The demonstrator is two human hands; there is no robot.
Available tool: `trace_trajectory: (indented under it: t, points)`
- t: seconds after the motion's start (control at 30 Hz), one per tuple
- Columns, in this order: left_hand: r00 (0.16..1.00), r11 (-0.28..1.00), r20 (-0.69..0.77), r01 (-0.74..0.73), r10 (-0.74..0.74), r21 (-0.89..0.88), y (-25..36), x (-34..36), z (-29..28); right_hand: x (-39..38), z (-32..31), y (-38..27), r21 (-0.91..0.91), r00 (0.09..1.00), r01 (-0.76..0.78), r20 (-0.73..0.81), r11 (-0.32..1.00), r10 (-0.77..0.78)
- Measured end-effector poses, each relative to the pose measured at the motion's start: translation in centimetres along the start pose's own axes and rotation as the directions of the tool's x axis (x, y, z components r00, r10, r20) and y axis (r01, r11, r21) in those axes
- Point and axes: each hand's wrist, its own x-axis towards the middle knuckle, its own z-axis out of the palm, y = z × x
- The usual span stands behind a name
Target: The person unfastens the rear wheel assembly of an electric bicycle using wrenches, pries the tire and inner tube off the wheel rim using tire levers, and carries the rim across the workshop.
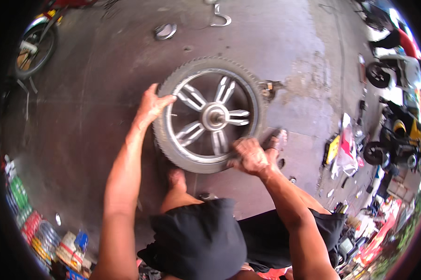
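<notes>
A motorbike wheel with a black treaded tyre and silver-and-black paired spokes is in front of my legs, its hub and axle facing up toward me. My left hand grips the tyre's left side, thumb over the sidewall and fingers round the outer edge. At the lower right, my right hand, a little blurred, is closed over the tyre and rim edge. A small metal piece with a brass-coloured part shows on the floor just beyond the tyre's right edge.
A round metal part and a hook-shaped metal piece lie on the far floor. Another motorbike wheel stands at the far left. Bottles crowd the near left; scooters and a person are along the right.
</notes>
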Motion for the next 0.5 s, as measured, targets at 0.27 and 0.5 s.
trace_trajectory:
  t: [0.27, 0.5]
  points:
    - [0.933, 0.960, -0.326, -0.063, 0.153, 0.271, -3.6, -11.2, -0.5, -1.6, 4.0, -1.7, -0.153, 0.946, 0.080, -0.300, 0.985, -0.123]
    - [0.924, 0.900, -0.353, 0.026, 0.144, 0.436, 1.7, -19.0, -13.9, -4.1, 3.4, -10.7, 0.242, 0.857, -0.106, -0.469, 0.964, 0.212]
